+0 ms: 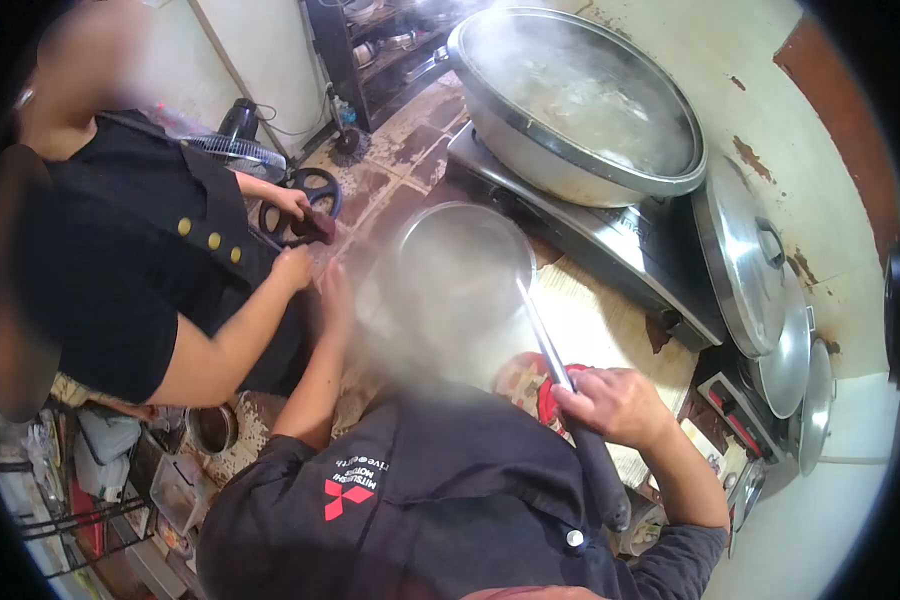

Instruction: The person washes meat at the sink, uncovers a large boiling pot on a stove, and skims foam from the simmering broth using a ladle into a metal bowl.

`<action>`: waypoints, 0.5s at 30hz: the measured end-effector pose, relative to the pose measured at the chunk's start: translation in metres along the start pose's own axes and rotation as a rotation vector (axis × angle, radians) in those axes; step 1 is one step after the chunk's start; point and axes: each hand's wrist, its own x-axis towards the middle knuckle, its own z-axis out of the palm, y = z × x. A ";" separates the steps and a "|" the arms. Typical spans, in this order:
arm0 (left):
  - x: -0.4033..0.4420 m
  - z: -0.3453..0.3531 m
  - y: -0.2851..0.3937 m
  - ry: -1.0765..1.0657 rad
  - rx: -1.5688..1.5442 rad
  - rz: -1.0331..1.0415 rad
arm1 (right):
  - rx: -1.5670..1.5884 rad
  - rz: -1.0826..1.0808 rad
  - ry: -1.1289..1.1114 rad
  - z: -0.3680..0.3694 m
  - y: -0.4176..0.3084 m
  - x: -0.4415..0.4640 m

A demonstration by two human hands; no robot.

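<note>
My right hand [615, 405] is closed around the dark grip of a long handle [600, 480] with a shiny metal shaft. The shaft reaches the rim of a round metal pan [460, 206] in front of my chest; whether the two are joined is unclear. Steam and blur hide what is in the pan. On its left side is my left hand [336, 295], raised near the wall of the pan. Its fingers are smeared, so their grip does not show. A red patterned cloth [548, 400] lies beside my right hand.
A large steaming pot [570, 160] sits on a gas stove [610, 250] ahead. Metal lids [745, 265] lean against the right wall. Close on my left stands a person in black [120, 240], holding a dark red object [318, 225]. A cluttered rack [80, 520] is at lower left.
</note>
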 end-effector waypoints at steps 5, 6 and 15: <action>0.003 0.012 0.019 -0.046 -0.114 -0.060 | 0.208 0.160 0.255 -0.020 0.009 -0.004; 0.002 0.013 0.022 -0.057 -0.107 -0.077 | 0.316 0.282 0.341 -0.032 0.011 -0.005; 0.003 0.022 0.040 -0.201 0.104 -0.162 | 0.911 0.898 1.161 -0.145 0.032 -0.027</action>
